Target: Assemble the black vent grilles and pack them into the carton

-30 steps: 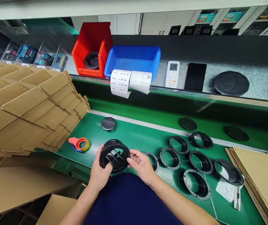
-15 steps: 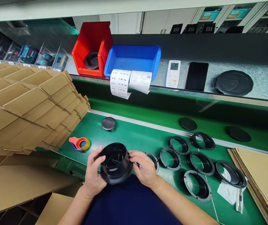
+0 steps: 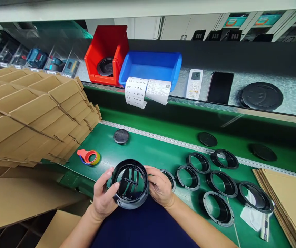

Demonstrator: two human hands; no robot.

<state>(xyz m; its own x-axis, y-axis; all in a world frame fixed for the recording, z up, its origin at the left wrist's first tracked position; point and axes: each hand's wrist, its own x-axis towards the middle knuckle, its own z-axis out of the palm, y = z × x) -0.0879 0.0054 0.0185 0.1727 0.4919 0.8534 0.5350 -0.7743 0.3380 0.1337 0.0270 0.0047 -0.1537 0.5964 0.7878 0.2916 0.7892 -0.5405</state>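
Round black vent (image 3: 130, 184) held over the near edge of the green bench (image 3: 150, 151), open face turned up, slats (image 3: 138, 179) showing inside; black rings (image 3: 222, 184) in loose rows just right of it; left hand (image 3: 102, 196) closed around the rim (image 3: 123, 203); right hand (image 3: 160, 187) closed on the opposite side; a firm, level two-handed hold, well suited to a clear view of the slats.

Left hand (image 3: 104, 195) and right hand (image 3: 160, 187) bare, with slim fingers and short-trimmed nails. Left forearm (image 3: 77, 232) and right forearm (image 3: 199, 225) bare as well, tapering toward the wrists. Between them, a dark navy garment front (image 3: 142, 225) of plain, smooth, matte fabric.
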